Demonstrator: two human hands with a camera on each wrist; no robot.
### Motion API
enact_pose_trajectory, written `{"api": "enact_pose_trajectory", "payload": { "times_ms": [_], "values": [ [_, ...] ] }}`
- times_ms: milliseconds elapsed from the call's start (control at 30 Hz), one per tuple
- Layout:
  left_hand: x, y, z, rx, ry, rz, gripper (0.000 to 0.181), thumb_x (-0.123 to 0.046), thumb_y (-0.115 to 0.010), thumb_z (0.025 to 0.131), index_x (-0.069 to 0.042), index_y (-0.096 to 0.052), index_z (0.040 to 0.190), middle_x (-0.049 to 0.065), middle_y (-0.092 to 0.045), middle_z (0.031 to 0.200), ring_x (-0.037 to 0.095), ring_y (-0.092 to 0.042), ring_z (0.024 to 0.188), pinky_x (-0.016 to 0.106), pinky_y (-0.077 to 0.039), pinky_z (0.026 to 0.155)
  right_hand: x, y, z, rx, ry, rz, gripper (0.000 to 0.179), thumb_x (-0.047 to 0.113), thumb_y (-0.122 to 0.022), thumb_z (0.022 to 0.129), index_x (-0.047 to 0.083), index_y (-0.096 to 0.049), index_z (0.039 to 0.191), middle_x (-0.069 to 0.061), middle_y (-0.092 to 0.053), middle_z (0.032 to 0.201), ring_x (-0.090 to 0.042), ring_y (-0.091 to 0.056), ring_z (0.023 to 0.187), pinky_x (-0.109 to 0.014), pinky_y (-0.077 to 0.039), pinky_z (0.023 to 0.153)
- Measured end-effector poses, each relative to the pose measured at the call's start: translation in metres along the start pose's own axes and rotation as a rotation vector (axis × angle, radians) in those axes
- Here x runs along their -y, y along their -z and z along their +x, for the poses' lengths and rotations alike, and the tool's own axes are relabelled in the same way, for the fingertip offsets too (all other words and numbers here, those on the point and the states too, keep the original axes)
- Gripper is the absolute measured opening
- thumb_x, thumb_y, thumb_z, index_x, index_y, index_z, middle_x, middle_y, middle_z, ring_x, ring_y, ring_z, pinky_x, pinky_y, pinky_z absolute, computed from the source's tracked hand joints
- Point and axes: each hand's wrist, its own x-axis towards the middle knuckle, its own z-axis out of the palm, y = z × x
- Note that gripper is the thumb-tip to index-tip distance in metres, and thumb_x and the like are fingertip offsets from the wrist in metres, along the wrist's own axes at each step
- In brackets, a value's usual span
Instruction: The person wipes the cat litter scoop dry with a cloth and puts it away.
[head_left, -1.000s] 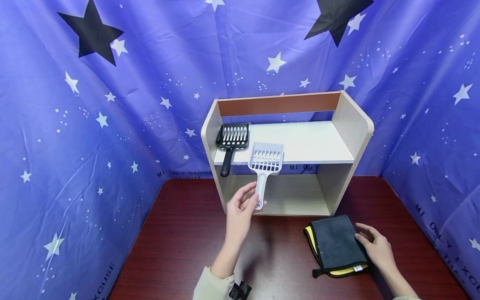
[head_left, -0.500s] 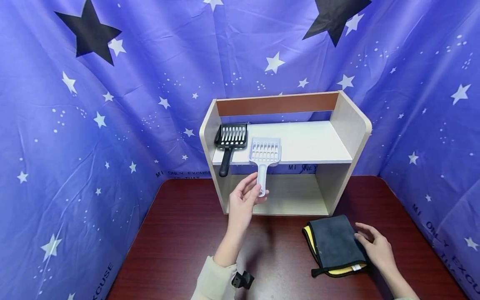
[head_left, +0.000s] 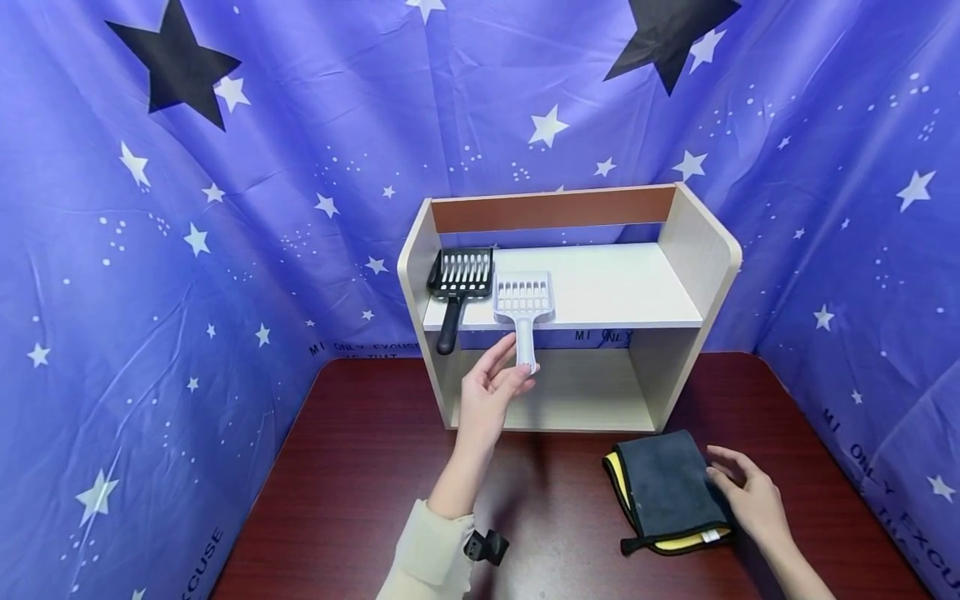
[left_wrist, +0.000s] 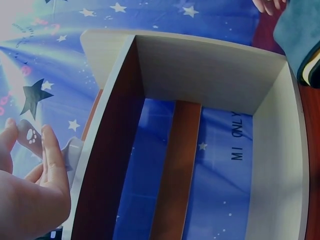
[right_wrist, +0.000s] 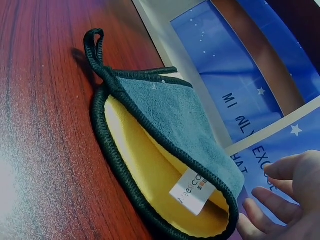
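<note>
My left hand (head_left: 483,408) pinches a white slotted litter scoop (head_left: 524,337) by the end of its handle. The scoop's head is at the front edge of the upper shelf (head_left: 615,283); whether it touches the board I cannot tell. In the left wrist view, a paw print marks the handle tip (left_wrist: 31,138) between thumb and fingers. Just left of it, a black litter scoop (head_left: 451,323) lies on the shelf, handle jutting over the edge. My right hand (head_left: 757,502), fingers loosely bent, is beside the right edge of a folded grey-and-yellow cloth (head_left: 671,483).
The two-level wooden shelf unit (head_left: 705,250) stands at the back of the dark red table (head_left: 352,492). Its upright side panels flank the upper shelf. A blue star-patterned curtain (head_left: 300,167) surrounds the table on the back and sides.
My left hand has moved forward with the white scoop, bringing its head back onto the upper shelf's front edge, closer to the black scoop. The right hand and cloth stay put.
</note>
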Motion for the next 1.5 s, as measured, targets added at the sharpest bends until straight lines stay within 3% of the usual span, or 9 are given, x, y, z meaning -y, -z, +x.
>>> {"api": "enact_pose_trajectory", "payload": {
  "times_ms": [133, 233, 600, 800, 1000, 1367, 1500],
  "values": [
    [0.002, -0.002, 0.007, -0.024, -0.003, 0.009, 0.048, 0.002, -0.063, 0.093, 0.004, -0.052, 0.14, 0.025, -0.056, 0.141, 0.003, -0.072, 0.087, 0.023, -0.062, 0.078, 0.001, 0.0, -0.001, -0.005, 0.019, 0.047, 0.035, 0.013, -0.07, 0.091, 0.0, -0.065, 0.123, 0.028, -0.069, 0.1, 0.033, -0.048, 0.084, 0.003, -0.038, 0.072],
    [0.003, -0.004, 0.013, -0.049, -0.007, 0.009, 0.046, 0.002, -0.063, 0.093, 0.005, -0.053, 0.138, 0.026, -0.057, 0.139, 0.003, -0.072, 0.086, 0.024, -0.062, 0.078, 0.003, -0.001, -0.001, -0.01, 0.033, 0.079, 0.035, 0.011, -0.07, 0.091, -0.002, -0.064, 0.123, 0.04, -0.059, 0.101, 0.032, -0.05, 0.085, 0.004, -0.04, 0.073],
    [0.006, -0.013, 0.038, -0.159, 0.004, -0.047, 0.041, 0.0, -0.066, 0.092, 0.006, -0.058, 0.132, 0.028, -0.064, 0.129, 0.006, -0.072, 0.086, 0.024, -0.063, 0.075, 0.009, -0.003, -0.006, -0.024, 0.093, 0.169, 0.036, 0.0, -0.068, 0.09, -0.009, -0.06, 0.124, 0.043, -0.055, 0.105, 0.028, -0.054, 0.092, 0.003, -0.045, 0.074],
    [0.008, -0.014, 0.042, -0.223, 0.006, -0.06, 0.038, 0.0, -0.068, 0.091, 0.006, -0.061, 0.127, 0.027, -0.067, 0.121, 0.009, -0.073, 0.083, 0.024, -0.063, 0.072, 0.01, -0.005, -0.006, -0.034, 0.127, 0.2, 0.036, -0.006, -0.068, 0.088, -0.011, -0.059, 0.122, 0.043, -0.056, 0.106, 0.027, -0.055, 0.093, 0.003, -0.045, 0.075],
    [0.008, -0.007, 0.032, -0.219, 0.007, -0.031, 0.038, -0.003, -0.07, 0.091, 0.005, -0.062, 0.127, 0.024, -0.07, 0.119, 0.009, -0.074, 0.083, 0.027, -0.063, 0.075, 0.013, -0.005, -0.002, -0.046, 0.151, 0.216, 0.035, -0.009, -0.068, 0.087, -0.011, -0.06, 0.121, 0.042, -0.057, 0.107, 0.026, -0.056, 0.094, 0.003, -0.046, 0.075],
    [0.013, 0.014, -0.004, -0.173, 0.007, 0.034, 0.04, 0.0, -0.071, 0.089, 0.009, -0.06, 0.126, 0.031, -0.066, 0.122, 0.007, -0.074, 0.085, 0.027, -0.063, 0.078, 0.024, 0.006, 0.006, -0.058, 0.19, 0.239, 0.034, -0.009, -0.067, 0.088, -0.001, -0.064, 0.121, 0.041, -0.059, 0.109, 0.025, -0.057, 0.097, 0.005, -0.043, 0.08],
    [0.017, 0.024, -0.017, -0.172, 0.005, 0.06, 0.038, 0.0, -0.071, 0.088, 0.008, -0.062, 0.124, 0.031, -0.067, 0.121, 0.008, -0.074, 0.086, 0.028, -0.063, 0.08, 0.027, 0.008, 0.007, -0.056, 0.2, 0.246, 0.034, -0.009, -0.066, 0.088, -0.003, -0.063, 0.121, 0.04, -0.06, 0.109, 0.024, -0.057, 0.098, 0.005, -0.043, 0.079]
  ]
}}
